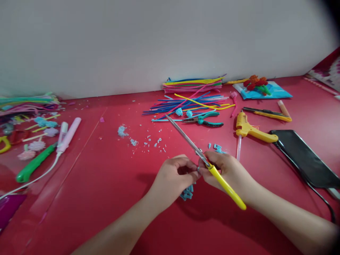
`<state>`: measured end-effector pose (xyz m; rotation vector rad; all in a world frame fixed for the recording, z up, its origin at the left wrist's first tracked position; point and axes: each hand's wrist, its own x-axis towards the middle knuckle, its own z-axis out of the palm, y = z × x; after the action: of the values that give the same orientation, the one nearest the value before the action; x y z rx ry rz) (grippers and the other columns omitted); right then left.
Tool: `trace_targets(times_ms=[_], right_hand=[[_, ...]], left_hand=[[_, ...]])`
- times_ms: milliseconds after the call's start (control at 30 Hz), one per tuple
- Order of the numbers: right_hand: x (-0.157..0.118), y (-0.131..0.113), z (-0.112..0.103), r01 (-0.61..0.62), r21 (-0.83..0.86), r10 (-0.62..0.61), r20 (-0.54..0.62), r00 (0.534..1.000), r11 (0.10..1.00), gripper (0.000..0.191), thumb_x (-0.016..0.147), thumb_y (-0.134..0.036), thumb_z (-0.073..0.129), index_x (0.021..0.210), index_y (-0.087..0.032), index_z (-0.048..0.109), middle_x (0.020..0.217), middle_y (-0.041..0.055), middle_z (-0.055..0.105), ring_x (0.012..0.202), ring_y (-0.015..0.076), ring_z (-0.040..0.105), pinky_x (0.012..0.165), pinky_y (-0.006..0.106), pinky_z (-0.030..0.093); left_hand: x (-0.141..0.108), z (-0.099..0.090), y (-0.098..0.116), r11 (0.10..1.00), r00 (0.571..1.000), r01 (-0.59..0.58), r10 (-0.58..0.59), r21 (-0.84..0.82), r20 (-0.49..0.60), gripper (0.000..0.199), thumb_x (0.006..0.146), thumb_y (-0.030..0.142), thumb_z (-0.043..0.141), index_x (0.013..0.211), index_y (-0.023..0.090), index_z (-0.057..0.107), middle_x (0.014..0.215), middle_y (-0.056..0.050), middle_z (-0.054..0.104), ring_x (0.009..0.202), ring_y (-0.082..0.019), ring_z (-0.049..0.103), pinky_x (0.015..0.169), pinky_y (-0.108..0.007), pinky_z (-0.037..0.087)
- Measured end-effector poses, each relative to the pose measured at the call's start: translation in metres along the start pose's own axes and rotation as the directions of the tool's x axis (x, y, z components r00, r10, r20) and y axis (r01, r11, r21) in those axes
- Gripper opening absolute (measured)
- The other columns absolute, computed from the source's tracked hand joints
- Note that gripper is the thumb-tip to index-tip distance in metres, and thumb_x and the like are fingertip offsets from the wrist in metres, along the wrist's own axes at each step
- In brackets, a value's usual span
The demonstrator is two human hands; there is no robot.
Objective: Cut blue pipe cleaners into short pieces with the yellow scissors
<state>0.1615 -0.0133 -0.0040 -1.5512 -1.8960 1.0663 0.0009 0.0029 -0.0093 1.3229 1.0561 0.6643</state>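
My left hand (174,175) is closed in a pinch, its fingertips on a small pale-blue piece (198,169) that is mostly hidden. Against it, the fingertips of my right hand (228,170) touch the same spot. A pair of scissors (225,186) with a yellow handle rests in my right hand, the blades together and pointing up and left. Below the left fingers lies a heap of short blue pipe-cleaner pieces (187,192). More cut blue pieces (218,148) lie just beyond the right hand.
Loose pipe cleaners (191,102), pliers (203,119) and two blue fluffy balls (179,112) lie ahead. A yellow glue gun (247,129) and black phone-like slab (305,156) are at right. At left are a pink corded iron (69,134) and green-handled tool (35,164). Blue fluff (122,131) dots the red table.
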Motion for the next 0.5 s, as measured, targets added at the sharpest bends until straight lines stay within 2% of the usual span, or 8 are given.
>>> trace_targets(times_ms=[67, 133, 267, 400, 500], right_hand=[[0.0, 0.0, -0.003, 0.003, -0.028, -0.003, -0.003, 1.0, 1.0, 0.012, 0.07, -0.029, 0.047, 0.067, -0.019, 0.043, 0.058, -0.0033, 0.044, 0.054, 0.0086, 0.039, 0.047, 0.019, 0.029], [0.0, 0.001, -0.006, -0.001, -0.095, -0.001, -0.025, 1.0, 0.995, 0.014, 0.071, -0.032, 0.049, 0.067, -0.02, 0.043, 0.057, -0.0037, 0.044, 0.052, 0.0083, 0.037, 0.045, 0.019, 0.027], [0.0, 0.006, -0.008, -0.054, -0.349, 0.014, -0.118, 0.993, 0.936, 0.021, 0.068, -0.039, 0.053, 0.069, -0.021, 0.042, 0.055, -0.0048, 0.045, 0.047, 0.0087, 0.037, 0.045, 0.021, 0.023], [0.001, 0.012, -0.005, -0.021, -0.515, -0.027, -0.085, 0.996, 0.857, 0.026, 0.07, -0.045, 0.05, 0.082, -0.023, 0.043, 0.063, -0.0021, 0.054, 0.053, 0.0133, 0.049, 0.047, 0.023, 0.025], [0.001, 0.017, -0.002, 0.003, -0.6, -0.056, -0.07, 0.996, 0.8, 0.026, 0.074, -0.046, 0.045, 0.085, -0.021, 0.043, 0.065, -0.0001, 0.056, 0.054, 0.0158, 0.053, 0.047, 0.024, 0.024]], left_hand=[[0.001, -0.003, 0.001, 0.998, 0.999, 0.017, -0.02, -0.067, -0.035, 0.007, 0.065, 0.02, 0.062, 0.063, 0.016, 0.056, 0.065, 0.002, 0.051, 0.061, -0.01, 0.05, 0.056, -0.021, 0.04], [0.003, -0.008, 0.002, 0.99, 0.992, 0.027, -0.045, -0.141, -0.12, 0.008, 0.063, 0.021, 0.064, 0.064, 0.016, 0.057, 0.061, 0.004, 0.051, 0.058, -0.008, 0.048, 0.055, -0.02, 0.039], [0.007, -0.02, 0.003, 0.96, 0.958, -0.037, -0.045, -0.279, -0.283, 0.01, 0.063, 0.022, 0.065, 0.069, 0.017, 0.059, 0.06, 0.004, 0.052, 0.053, -0.007, 0.044, 0.053, -0.021, 0.037], [0.009, -0.026, 0.004, 0.928, 0.931, -0.107, -0.032, -0.357, -0.364, 0.005, 0.062, 0.018, 0.063, 0.065, 0.016, 0.059, 0.058, 0.003, 0.051, 0.053, -0.007, 0.044, 0.051, -0.021, 0.035], [0.009, -0.028, 0.005, 0.904, 0.914, -0.156, -0.021, -0.397, -0.406, 0.003, 0.062, 0.015, 0.062, 0.064, 0.016, 0.06, 0.058, 0.003, 0.051, 0.054, -0.007, 0.044, 0.05, -0.02, 0.035]])
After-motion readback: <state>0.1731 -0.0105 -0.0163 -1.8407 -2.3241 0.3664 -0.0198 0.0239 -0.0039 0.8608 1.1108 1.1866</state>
